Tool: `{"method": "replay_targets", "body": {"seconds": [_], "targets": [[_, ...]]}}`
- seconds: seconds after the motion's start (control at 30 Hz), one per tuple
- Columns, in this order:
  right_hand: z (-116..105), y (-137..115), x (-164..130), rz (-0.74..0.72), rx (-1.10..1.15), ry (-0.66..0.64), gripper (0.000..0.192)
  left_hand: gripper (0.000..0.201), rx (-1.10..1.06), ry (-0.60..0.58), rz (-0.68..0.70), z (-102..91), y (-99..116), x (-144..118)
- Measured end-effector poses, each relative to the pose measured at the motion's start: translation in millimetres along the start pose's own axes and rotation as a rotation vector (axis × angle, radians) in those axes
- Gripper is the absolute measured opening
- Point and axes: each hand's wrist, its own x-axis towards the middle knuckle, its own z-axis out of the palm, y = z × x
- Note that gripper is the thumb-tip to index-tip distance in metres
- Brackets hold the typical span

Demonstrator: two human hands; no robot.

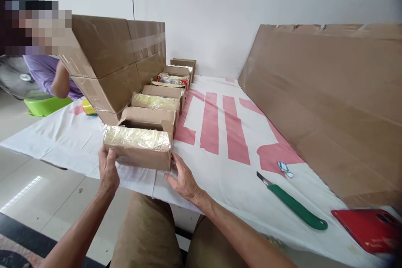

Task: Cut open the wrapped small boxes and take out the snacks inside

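Observation:
A small cardboard box point(138, 153) with a taped, shiny top sits at the near end of a row of similar small boxes point(157, 102) on the white and red table cover point(226, 134). My left hand point(107, 171) presses against the box's left end, fingers curled at its lower corner. My right hand point(182, 178) rests by the box's right front corner, fingers spread and touching its base. Behind it stands an open small box point(147, 119).
A large taped carton point(116, 58) leans at the left of the row. A big flat cardboard sheet point(329, 104) slopes at the right. A green-handled knife point(292, 203), a red phone point(367, 228) and a small wrapper point(285, 168) lie at the right. A person in purple point(47, 75) stands far left by a green basin point(47, 104).

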Motion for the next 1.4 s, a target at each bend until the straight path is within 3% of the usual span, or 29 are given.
{"method": "replay_targets", "body": {"seconds": [0.13, 0.23, 0.33, 0.5, 0.83, 0.97, 1.17, 1.4], "targets": [[-3.1, 0.3, 2.5, -0.014, 0.001, -0.017, 0.081, 0.077, 0.077, 0.052, -0.197, -15.1, 2.8, -36.0], [-2.0, 4.9, 4.4, -0.024, -0.003, -0.042, 0.085, 0.093, 0.049, -0.093, -0.277, -15.3, 0.7, -63.8], [-1.7, 8.1, 4.9, -0.034, 0.005, -0.066, 0.082, 0.096, 0.029, -0.196, -0.318, -1.0, -3.8, -77.3], [-3.6, 6.3, 6.0, -0.006, 0.072, -0.035, 0.069, 0.096, 0.058, -0.241, -0.279, 24.5, -10.5, -74.9], [-3.7, 7.8, 6.5, -0.020, 0.111, -0.019, 0.064, 0.097, 0.131, -0.113, -0.242, 27.0, -13.7, -70.3], [-4.4, 7.1, 6.3, -0.016, 0.121, -0.039, 0.063, 0.093, 0.108, -0.123, -0.183, 36.2, -12.3, -69.2], [-3.0, 6.1, 7.3, -0.011, 0.157, -0.032, 0.063, 0.094, 0.079, -0.103, -0.205, 41.2, -18.8, -73.0], [3.8, 11.0, 8.4, 0.055, 0.195, 0.013, 0.067, 0.090, 0.089, -0.106, -0.145, 68.1, -0.1, -72.9]]}}
